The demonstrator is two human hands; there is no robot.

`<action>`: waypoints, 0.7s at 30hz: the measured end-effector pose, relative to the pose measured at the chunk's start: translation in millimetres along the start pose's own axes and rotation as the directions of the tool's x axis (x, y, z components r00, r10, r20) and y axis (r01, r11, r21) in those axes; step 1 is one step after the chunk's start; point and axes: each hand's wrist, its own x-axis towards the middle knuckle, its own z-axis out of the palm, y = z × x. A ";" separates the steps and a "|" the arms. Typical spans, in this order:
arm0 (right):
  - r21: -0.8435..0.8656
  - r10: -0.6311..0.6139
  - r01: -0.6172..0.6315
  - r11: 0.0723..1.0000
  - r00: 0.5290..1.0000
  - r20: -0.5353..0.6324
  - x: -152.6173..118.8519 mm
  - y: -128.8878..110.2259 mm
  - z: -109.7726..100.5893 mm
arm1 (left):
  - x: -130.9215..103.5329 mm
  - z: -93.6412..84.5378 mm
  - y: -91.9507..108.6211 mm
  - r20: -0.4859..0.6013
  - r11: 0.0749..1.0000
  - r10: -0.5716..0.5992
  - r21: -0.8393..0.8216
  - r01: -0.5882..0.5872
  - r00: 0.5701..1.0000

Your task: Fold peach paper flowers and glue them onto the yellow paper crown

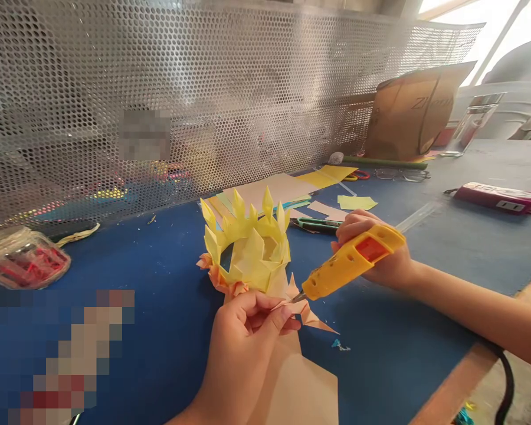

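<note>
Behind the blue counter (159,260), along its far edge, a mesh screen (248,88), with blurred shapes beyond. Toward the right of that far edge, a brown bag (413,115), with a clear glass (473,127) beside it. In front of the bag, spectacles (402,175) and orange-handled scissors (360,175); farther right, a purple case (498,196). Over at the left, near the screen, a jar (24,260) of red bits.

In mid-counter, upright, a yellow paper crown (248,236), with orange paper flowers (215,276) around its lower left side. Behind it, toward the far edge, flat paper sheets (269,192) in several colours; just right of it, a dark cutter (316,225).

Pinched between thumb and fingers of the left hand (252,330), just in front of the crown: salmon folded paper (312,317), with a sharp point to the right. Gripped firmly in the right hand (392,262): a yellow glue gun (345,268), raised off the counter, slanting down to the left, with its metal tip at the folded paper; cannot tell whether touching. Under the left hand, reaching back to the crown, a brown card (307,383). Right of the card, a blue scrap (340,345). Past the near edge, at lower right, a black cord (508,383).
</note>
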 end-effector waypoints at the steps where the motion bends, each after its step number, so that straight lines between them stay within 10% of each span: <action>1: 0.000 -0.003 0.003 1.000 1.000 -0.005 0.5 -0.3 0.0 | -0.1 0.1 0.5 -0.006 1.000 -0.003 0.002 0.003 1.000; 21: -0.015 -0.060 0.060 0.998 0.997 -0.037 4.0 4.9 1.4 | -3.7 3.8 8.5 -0.062 0.999 -0.004 0.043 0.007 0.998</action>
